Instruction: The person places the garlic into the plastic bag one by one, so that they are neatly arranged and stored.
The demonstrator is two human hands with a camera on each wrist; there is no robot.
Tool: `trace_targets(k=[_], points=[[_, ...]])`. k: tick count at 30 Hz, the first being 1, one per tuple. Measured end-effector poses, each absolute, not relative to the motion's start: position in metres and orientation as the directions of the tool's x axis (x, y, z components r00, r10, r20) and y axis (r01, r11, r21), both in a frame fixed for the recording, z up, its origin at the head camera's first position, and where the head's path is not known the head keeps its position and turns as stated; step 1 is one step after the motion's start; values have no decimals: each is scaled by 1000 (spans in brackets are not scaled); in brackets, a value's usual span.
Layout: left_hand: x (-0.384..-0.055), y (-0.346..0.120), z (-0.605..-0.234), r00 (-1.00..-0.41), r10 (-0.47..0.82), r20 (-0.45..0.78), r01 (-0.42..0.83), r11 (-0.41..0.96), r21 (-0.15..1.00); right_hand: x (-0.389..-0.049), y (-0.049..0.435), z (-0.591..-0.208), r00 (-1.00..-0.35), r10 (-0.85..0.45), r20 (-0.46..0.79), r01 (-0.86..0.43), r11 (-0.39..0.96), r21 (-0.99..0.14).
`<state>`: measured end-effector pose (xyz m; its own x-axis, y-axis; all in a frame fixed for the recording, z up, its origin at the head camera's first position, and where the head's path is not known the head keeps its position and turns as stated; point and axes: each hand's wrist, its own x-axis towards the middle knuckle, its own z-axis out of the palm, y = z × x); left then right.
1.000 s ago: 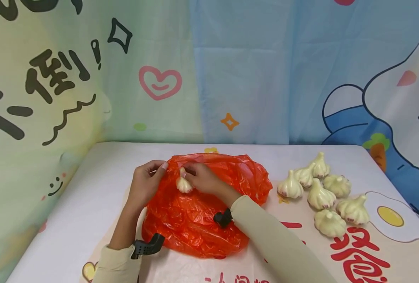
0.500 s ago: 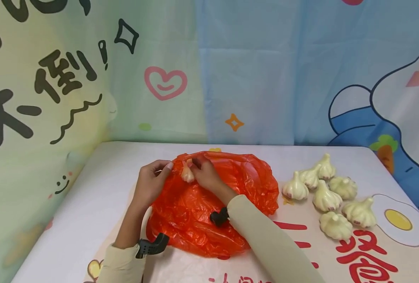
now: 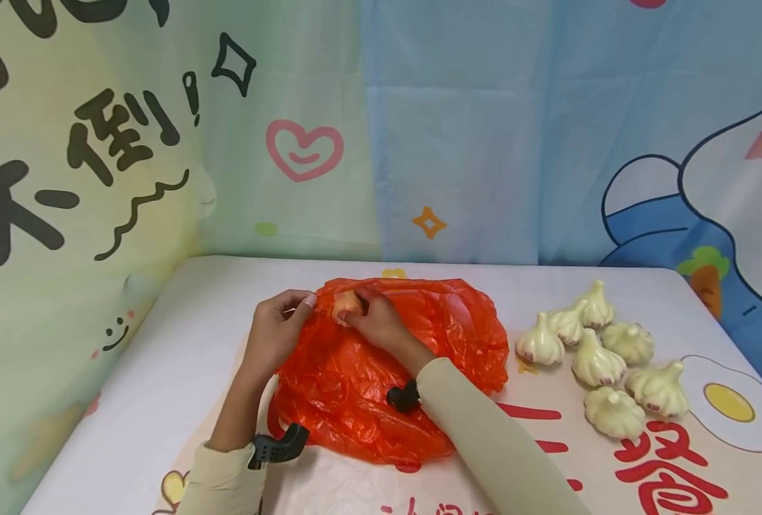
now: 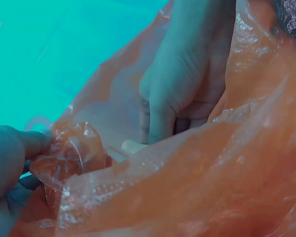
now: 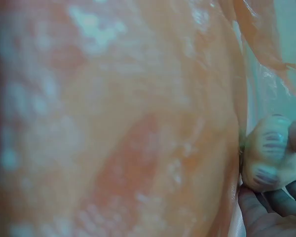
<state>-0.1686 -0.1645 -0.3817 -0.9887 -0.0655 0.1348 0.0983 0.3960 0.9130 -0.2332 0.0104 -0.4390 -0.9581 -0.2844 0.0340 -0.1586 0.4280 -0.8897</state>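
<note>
A thin red plastic bag (image 3: pixel 355 386) lies crumpled on the table. At its upper left edge my left hand (image 3: pixel 278 330) pinches the film between thumb and fingers; the left wrist view shows the bunched film (image 4: pixel 74 153) there. My right hand (image 3: pixel 384 325) reaches in at the bag's mouth. It grips a garlic bulb (image 5: pixel 266 155), with thumb and fingers around it in the right wrist view. From the head, the bulb looks orange behind the film. Only a pale tip (image 4: pixel 133 146) shows beside the right fingers in the left wrist view.
Several garlic bulbs (image 3: pixel 596 360) are grouped on the table to the right of the bag. A printed mat (image 3: pixel 522 443) lies under them and under the bag. Behind the table (image 3: pixel 226 286) hangs a patterned curtain (image 3: pixel 458 157).
My right hand has carried the garlic bulb upward into the bag's mouth, and film now covers it from the head. The left hand keeps its pinch. The head view has shifted slightly.
</note>
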Motion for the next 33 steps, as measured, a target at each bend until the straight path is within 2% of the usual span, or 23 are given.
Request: trace_targets(k=[9, 17, 22, 26, 33], points=[[-168, -165, -381, -987, -61, 151, 117, 379, 918, -235, 11, -441, -962, -270, 25, -144, 429, -892], [-167, -165, -381, -986, -2, 167, 150, 419, 895, -232, 14, -433, -963, -269, -8, -128, 483, -866], [-167, -170, -380, -987, -19, 162, 139, 422, 896, -229, 17, -428, -957, -287, 44, -190, 507, -841], [-168, -172, -379, -992, 5, 125, 115, 426, 898, -226, 24, -420, -965, -258, 37, -189, 594, -782], [-169, -174, -383, -993, 37, 108, 112, 478, 871, -216, 38, -406, -964, -253, -78, -132, 715, -686]])
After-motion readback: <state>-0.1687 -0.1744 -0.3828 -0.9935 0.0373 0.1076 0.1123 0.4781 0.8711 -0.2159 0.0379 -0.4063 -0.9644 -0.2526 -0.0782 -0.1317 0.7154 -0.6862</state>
